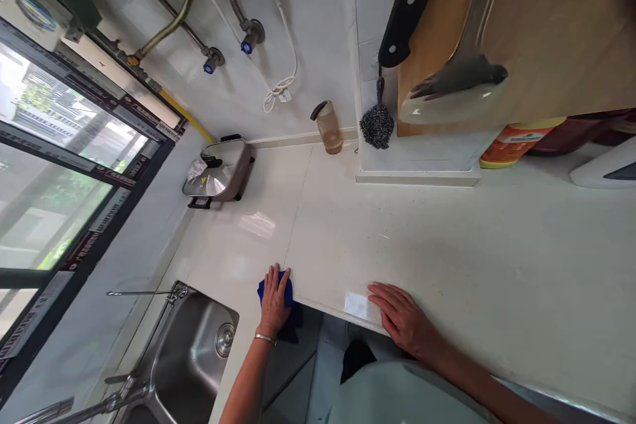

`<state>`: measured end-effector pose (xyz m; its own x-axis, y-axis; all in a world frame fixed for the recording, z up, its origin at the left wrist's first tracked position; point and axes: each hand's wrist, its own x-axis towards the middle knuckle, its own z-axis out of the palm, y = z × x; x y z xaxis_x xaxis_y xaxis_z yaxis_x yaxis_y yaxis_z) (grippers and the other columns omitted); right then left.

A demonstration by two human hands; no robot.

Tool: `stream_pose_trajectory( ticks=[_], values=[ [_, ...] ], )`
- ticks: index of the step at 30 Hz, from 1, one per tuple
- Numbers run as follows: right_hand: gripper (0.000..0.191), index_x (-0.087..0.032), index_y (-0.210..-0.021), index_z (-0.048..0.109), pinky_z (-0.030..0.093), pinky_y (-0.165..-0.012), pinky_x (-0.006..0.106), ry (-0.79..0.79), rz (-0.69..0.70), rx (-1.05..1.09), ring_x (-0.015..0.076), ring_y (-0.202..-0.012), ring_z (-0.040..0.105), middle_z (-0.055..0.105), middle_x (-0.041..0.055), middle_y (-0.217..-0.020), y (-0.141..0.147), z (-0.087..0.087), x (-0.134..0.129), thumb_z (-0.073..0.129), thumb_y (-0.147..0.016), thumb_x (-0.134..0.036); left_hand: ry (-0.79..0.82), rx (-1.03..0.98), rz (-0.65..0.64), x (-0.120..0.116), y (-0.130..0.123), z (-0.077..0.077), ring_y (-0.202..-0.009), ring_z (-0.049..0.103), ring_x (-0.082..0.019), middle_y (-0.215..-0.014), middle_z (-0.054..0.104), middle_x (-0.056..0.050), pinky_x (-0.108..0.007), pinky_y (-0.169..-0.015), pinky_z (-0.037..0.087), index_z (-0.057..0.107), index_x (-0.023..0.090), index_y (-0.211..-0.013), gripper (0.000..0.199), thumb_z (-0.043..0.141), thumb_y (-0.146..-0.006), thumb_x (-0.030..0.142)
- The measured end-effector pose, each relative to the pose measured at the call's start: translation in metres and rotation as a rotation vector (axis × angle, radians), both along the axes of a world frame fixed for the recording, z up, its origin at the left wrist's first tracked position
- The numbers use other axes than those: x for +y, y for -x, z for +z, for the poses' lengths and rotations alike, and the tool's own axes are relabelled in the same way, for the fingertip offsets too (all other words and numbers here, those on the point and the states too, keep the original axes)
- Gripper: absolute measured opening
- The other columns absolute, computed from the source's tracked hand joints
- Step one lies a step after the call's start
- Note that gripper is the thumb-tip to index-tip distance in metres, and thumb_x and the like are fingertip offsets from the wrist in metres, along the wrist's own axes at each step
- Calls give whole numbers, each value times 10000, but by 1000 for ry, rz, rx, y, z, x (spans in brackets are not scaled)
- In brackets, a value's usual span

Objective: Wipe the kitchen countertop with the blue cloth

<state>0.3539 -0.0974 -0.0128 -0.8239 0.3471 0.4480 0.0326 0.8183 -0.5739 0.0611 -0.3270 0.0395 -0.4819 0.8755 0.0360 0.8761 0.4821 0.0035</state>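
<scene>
My left hand (274, 299) presses a blue cloth (274, 287) onto the pale stone countertop (318, 238), right at the counter's front edge. A darker fold of the cloth (291, 324) hangs below that edge. A metal bangle circles my left wrist. My right hand (401, 318) lies flat on the countertop, holding nothing, with its fingertips beside a small shiny white patch (356, 305) that could be glare or paper.
A steel sink (191, 351) with a faucet sits left of my left hand. Farther back stand a lidded electric pan (217, 171), a bottle (328, 127), and a steel scourer (376, 126). A knife (407, 6) and wooden cutting board (546, 26) stand at the upper right.
</scene>
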Motion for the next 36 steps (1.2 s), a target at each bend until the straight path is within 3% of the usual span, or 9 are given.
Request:
stream_pose_trajectory(
  ticks=[4, 10, 13, 17, 22, 25, 28, 32, 36],
  values=[
    [453, -240, -1328, 530, 489, -1064, 451, -10, -18, -43, 210, -1317, 500, 570, 62, -1396, 0, 3, 1, 438, -909, -95, 47, -42, -140, 10, 10, 3, -1514, 75, -303, -1661, 41, -69, -566, -1224, 272, 64, 302, -1590, 1112, 528, -641, -45],
    [476, -265, -1330, 546, 498, -1015, 450, 11, -61, -137, 213, -1282, 528, 584, 51, -1380, 2, -2, 3, 415, -905, -96, 191, -190, -547, 39, 22, 14, -1519, 66, -299, -1661, 21, -70, -551, -1234, 237, 219, 293, -1568, 1006, 550, -671, -21],
    [508, -276, -1357, 533, 494, -1015, 468, 37, -86, -143, 222, -1264, 542, 591, 56, -1370, 4, -4, 4, 398, -901, -98, 210, -260, -715, 60, 16, 14, -1522, 85, -278, -1660, 41, -66, -521, -1242, 228, 272, 311, -1549, 916, 573, -736, 17],
    [520, -262, -1384, 505, 502, -1004, 461, 45, -144, -88, 222, -1264, 540, 594, 67, -1364, 5, -3, 5, 387, -905, -97, 172, -307, -783, 86, -19, 3, -1520, 75, -299, -1656, 0, -89, -519, -1246, 214, 243, 294, -1561, 914, 625, -759, 80],
    [470, -240, -1324, 560, 502, -1012, 466, 70, -340, -49, 229, -1236, 555, 625, 77, -1312, 9, 2, 8, 387, -903, -121, 133, -345, -831, 117, -83, -14, -1515, 24, -337, -1642, -128, -104, -550, -1246, 188, 118, 258, -1588, 1007, 657, -745, 148],
    [425, -236, -1230, 622, 502, -1022, 473, 157, -409, -3, 232, -1192, 580, 650, 76, -1262, 12, 4, 12, 398, -880, -145, 107, -370, -856, 134, -115, -18, -1513, -4, -360, -1631, -168, -137, -577, -1244, 178, 94, 195, -1587, 1070, 706, -710, 204],
    [355, -243, -1091, 665, 529, -992, 450, 246, -564, 97, 218, -1107, 618, 685, 64, -1161, 10, 11, 13, 389, -883, -157, 63, -354, -843, 145, -139, -19, -1514, -12, -379, -1624, -180, -175, -596, -1236, 191, 118, 137, -1577, 1087, 723, -679, 229],
    [346, -245, -1100, 647, 569, -931, 408, 306, -709, 213, 209, -1067, 636, 684, 79, -1129, -21, 30, -6, 349, -935, -184, 44, -294, -831, 156, -163, -15, -1520, 6, -372, -1646, -127, -157, -586, -1236, 207, 164, 167, -1574, 1048, 707, -678, 200],
    [302, -274, -971, 686, 589, -873, 389, 510, -700, 284, 221, -983, 664, 704, 58, -1045, -84, 40, -42, 386, -949, -253, 76, -261, -845, 174, -196, -13, -1518, -1, -385, -1646, -133, -148, -590, -1236, 197, 129, 199, -1584, 1132, 764, -648, 255]
  ],
)
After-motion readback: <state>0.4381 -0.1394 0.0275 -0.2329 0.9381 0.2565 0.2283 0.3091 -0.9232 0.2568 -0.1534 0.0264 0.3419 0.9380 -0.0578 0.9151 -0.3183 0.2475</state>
